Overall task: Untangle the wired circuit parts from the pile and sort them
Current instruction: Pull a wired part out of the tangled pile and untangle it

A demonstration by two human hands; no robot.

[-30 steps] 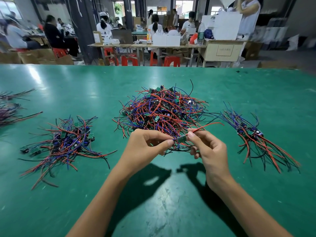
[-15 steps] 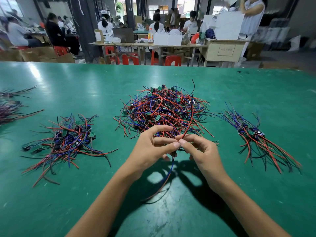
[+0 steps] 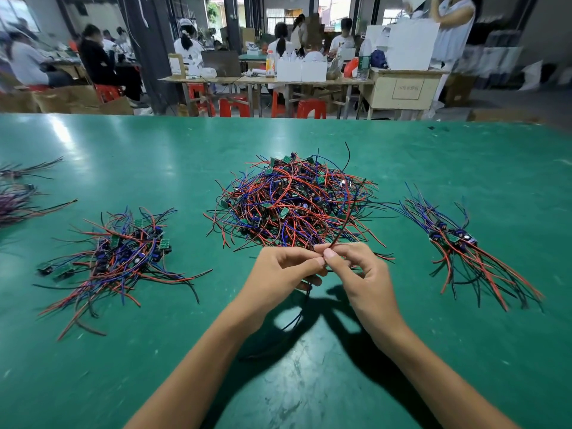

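Green matting covers the table (image 3: 402, 366), and at its middle sits the tangled pile (image 3: 294, 205) of red, blue and black wires with small green boards. Just in front of it, the left hand (image 3: 278, 274) and right hand (image 3: 359, 274) meet fingertip to fingertip, both pinching one wired part (image 3: 342, 226) whose red lead arcs up over the pile. Sorted bundles lie well apart: one on the left (image 3: 117, 258), one on the right (image 3: 464, 252). Behind, a desk (image 3: 402, 88) carries a label too blurred to read; white boxes (image 3: 301, 71) stand beside it, contents hidden.
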